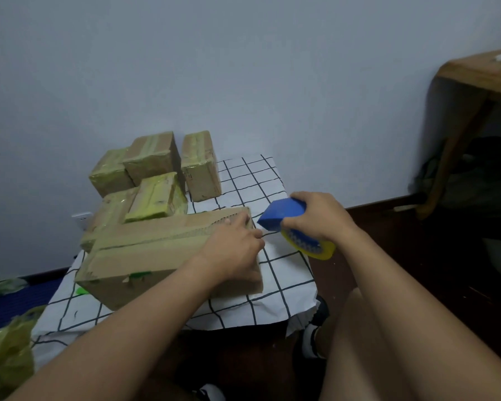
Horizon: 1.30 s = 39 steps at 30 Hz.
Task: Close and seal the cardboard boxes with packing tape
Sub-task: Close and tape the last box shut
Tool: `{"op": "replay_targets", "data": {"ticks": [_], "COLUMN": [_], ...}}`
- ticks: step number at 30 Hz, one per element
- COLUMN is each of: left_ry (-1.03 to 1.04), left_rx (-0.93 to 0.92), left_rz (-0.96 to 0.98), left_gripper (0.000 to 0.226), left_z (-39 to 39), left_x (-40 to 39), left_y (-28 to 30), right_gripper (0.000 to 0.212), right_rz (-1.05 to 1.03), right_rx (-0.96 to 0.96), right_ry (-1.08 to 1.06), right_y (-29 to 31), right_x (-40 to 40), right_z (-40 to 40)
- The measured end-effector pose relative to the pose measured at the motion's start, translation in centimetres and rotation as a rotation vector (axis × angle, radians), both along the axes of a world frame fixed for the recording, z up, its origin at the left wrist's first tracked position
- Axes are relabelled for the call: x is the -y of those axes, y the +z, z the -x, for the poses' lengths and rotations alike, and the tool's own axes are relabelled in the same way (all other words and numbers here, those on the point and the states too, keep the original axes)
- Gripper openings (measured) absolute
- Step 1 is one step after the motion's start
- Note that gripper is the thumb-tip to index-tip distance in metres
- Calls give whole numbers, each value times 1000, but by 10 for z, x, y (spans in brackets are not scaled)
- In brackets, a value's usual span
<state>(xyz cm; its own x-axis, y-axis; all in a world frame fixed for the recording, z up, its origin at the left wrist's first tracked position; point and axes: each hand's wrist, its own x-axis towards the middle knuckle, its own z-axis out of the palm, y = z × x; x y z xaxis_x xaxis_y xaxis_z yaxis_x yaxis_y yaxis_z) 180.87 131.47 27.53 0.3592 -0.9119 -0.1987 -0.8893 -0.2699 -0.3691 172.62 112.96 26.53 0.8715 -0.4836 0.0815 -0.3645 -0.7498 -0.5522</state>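
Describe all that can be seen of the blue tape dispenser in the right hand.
The blue plastic tape dispenser has a boxy, angular body and carries a roll of yellowish packing tape below it, with a blue toothed hub inside. The right hand grips it from above, its fingers curled round the body. It hangs tilted above the checked cloth, just right of the large brown cardboard box, not clearly touching it.

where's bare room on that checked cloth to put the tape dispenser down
Bare cloth shows right of the big box, under the right hand and tape dispenser, out to the checked cloth edge. Another patch lies behind it, right of the upright box. The back left is crowded with stacked taped boxes.
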Motion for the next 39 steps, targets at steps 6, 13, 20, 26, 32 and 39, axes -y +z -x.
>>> {"op": "replay_targets", "data": {"ticks": [6, 13, 20, 26, 32, 39], "left_ry": [54, 157, 360, 456, 590, 796], "left_rx": [-72, -35, -153, -221, -288, -307], "left_rz": [175, 291, 480, 417, 610, 321], "left_gripper": [89, 102, 105, 100, 103, 126], "left_z": [-2, 5, 16, 8, -22, -61], "left_x": [-12, -16, -24, -52, -98, -171], "left_y": [-14, -25, -31, -30, -10, -6], "right_gripper": [72, 70, 71, 63, 62, 67], "right_rz": [-99, -141, -166, -236, -340, -368], "right_rx": [108, 192, 329, 566, 684, 636], "right_ry": [-81, -143, -198, -179, -82, -2], "right_y": [-6, -9, 8, 42, 61, 51], "right_x": [-13, -23, -26, -56, -102, -139], "right_z": [-3, -1, 2, -3, -26, -54]}}
